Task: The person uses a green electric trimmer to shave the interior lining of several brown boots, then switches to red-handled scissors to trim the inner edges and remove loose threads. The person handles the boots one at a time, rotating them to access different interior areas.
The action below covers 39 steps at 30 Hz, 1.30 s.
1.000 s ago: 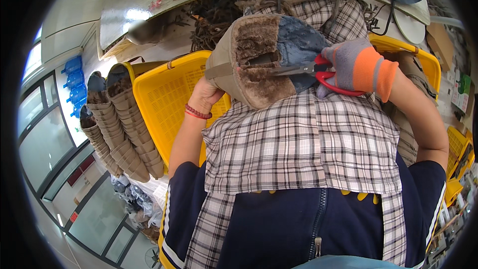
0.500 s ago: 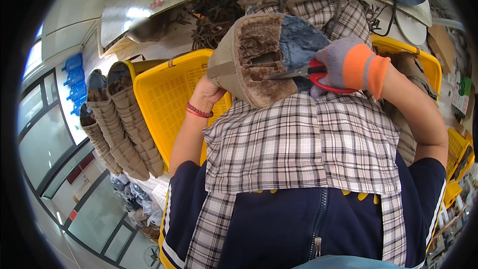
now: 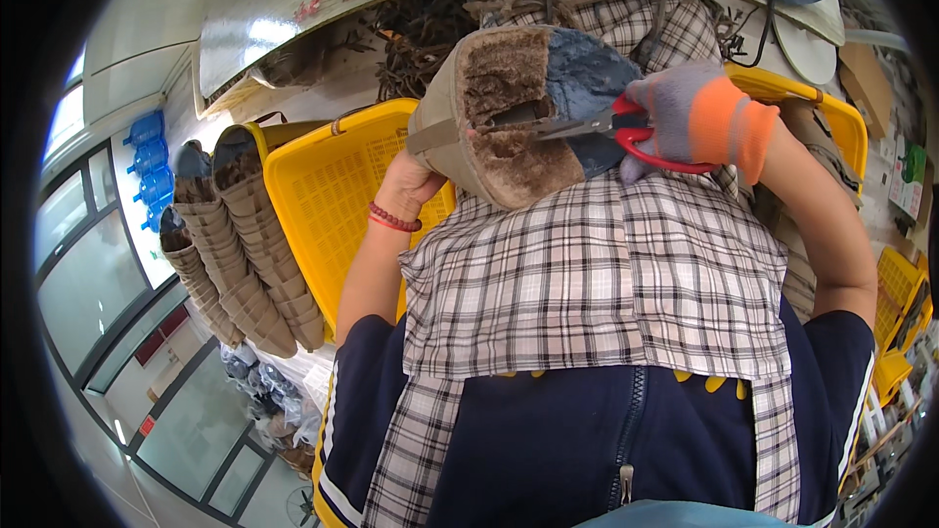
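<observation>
My left hand [image 3: 415, 174] is closed around the left side of a cup-shaped, plush-lined tan fabric piece [image 3: 438, 127], much like a shoe upper. Its open side faces me, showing brown plush on the left and blue plush on the right, with a dark slit in the middle. On my right hand [image 3: 677, 119] is a grey and orange glove. Its fingers are wrapped round the red handles of a pair of scissors [image 3: 579, 127]. The blades point left over the lining, tips just by the slit; the left fingers are mostly hidden behind the piece.
A yellow basket [image 3: 311, 225] stands at my left, beside nested stacks of similar tan pieces [image 3: 240, 244]. Another yellow basket [image 3: 843, 127] sits at the right. Beyond the hands runs a worktable [image 3: 254, 34], with dark strip-like scraps [image 3: 416, 49] below its edge.
The scissors and my right hand have shifted slightly right and up, bringing the blades from the lower brown lining to the slit. My left hand has hardly moved.
</observation>
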Each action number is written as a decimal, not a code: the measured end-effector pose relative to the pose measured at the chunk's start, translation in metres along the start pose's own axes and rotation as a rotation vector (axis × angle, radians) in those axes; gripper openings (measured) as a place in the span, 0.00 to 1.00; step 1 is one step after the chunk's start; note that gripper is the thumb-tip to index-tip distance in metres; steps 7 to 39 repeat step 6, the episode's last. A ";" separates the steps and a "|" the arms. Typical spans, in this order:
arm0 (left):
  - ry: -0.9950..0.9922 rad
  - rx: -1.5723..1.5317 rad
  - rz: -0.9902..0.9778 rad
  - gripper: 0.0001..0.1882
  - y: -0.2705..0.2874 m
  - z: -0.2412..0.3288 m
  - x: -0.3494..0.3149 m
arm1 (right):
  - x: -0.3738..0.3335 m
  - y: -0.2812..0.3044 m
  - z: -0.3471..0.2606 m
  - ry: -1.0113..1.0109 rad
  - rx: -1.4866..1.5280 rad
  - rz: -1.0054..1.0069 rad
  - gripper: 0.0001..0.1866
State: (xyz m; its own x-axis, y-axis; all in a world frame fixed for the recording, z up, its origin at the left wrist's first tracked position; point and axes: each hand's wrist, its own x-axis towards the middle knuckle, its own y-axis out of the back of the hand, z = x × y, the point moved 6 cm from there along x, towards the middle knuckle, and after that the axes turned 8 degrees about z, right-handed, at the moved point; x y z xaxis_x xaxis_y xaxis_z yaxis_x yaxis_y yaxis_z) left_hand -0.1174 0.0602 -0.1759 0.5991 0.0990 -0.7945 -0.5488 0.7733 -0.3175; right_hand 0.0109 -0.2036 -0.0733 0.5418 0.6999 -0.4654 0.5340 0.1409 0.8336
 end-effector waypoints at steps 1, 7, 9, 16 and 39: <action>0.001 -0.005 -0.014 0.18 -0.003 0.001 -0.001 | 0.004 -0.002 -0.004 0.001 -0.020 -0.040 0.39; 0.010 0.001 -0.043 0.18 0.003 -0.001 0.003 | 0.011 0.003 -0.018 0.046 -0.067 -0.168 0.40; 0.010 0.001 -0.043 0.18 0.003 -0.001 0.003 | 0.011 0.003 -0.018 0.046 -0.067 -0.168 0.40; 0.010 0.001 -0.043 0.18 0.003 -0.001 0.003 | 0.011 0.003 -0.018 0.046 -0.067 -0.168 0.40; 0.010 0.001 -0.043 0.18 0.003 -0.001 0.003 | 0.011 0.003 -0.018 0.046 -0.067 -0.168 0.40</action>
